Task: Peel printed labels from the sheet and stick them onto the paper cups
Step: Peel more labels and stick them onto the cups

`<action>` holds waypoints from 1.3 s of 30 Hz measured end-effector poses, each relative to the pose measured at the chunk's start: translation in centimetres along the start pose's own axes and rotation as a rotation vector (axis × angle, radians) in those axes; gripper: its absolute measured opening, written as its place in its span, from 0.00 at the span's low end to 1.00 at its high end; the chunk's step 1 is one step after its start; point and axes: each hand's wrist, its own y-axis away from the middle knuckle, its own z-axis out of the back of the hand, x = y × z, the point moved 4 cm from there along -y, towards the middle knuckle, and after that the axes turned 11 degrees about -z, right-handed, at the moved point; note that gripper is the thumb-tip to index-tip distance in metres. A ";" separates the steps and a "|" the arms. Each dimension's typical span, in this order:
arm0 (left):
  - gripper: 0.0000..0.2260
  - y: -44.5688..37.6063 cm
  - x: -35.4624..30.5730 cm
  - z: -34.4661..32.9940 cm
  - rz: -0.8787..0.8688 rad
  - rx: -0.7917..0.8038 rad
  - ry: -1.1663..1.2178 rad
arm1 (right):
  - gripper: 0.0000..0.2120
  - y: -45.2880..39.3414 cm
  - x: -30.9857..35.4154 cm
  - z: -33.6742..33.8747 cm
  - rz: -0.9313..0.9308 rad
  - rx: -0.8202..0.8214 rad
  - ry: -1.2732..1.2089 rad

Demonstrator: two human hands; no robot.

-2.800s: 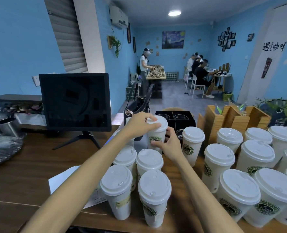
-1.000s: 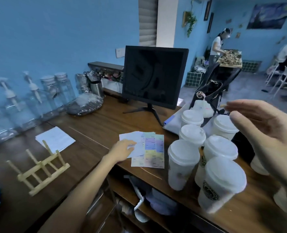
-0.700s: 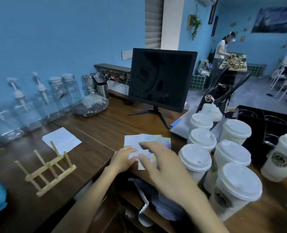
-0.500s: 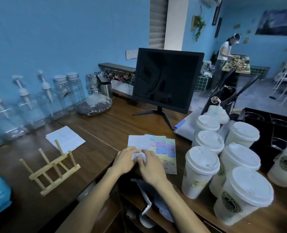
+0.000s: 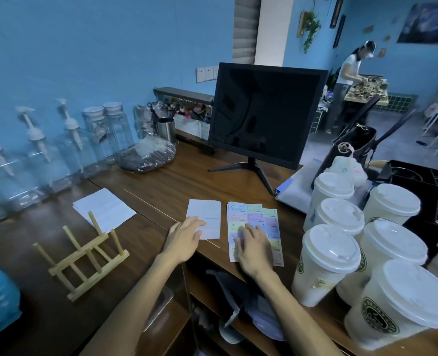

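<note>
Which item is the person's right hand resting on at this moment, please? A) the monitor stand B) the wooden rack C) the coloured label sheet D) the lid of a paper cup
C: the right hand lies flat, fingers spread, on the coloured label sheet, left of the paper cups.

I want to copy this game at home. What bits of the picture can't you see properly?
Head view only:
- Print on the colored label sheet: too small, and the right hand covers part.
- White sheet: faint print, its corner under the left hand.
- Nearest paper cup: logo blurred.
- Shelf below the counter: dark, contents unclear.
</note>
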 end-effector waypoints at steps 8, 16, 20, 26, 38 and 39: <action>0.23 -0.8 -4.4 -0.7 -0.057 -0.145 -0.150 | 0.31 -1.6 -1.7 0.8 -0.243 -0.089 0.076; 0.23 -1.2 -8.0 -4.9 -0.080 -0.021 -0.055 | 0.25 -1.3 -2.3 0.5 -0.184 -0.258 -0.152; 0.21 -1.2 -7.7 -5.1 -0.070 -0.071 -0.024 | 0.27 -1.1 -1.9 1.6 -0.207 -0.294 -0.384; 0.16 -1.4 -7.5 -4.7 -0.035 -0.139 0.061 | 0.16 -1.5 -1.9 2.2 -0.358 -0.254 -0.674; 0.25 -3.5 -8.0 -1.5 0.319 -0.322 0.847 | 0.08 0.0 -0.3 4.2 -0.340 -0.047 -0.788; 0.22 -3.2 -8.0 -0.2 0.360 -0.388 0.918 | 0.09 0.7 0.7 4.4 -0.296 0.023 -0.802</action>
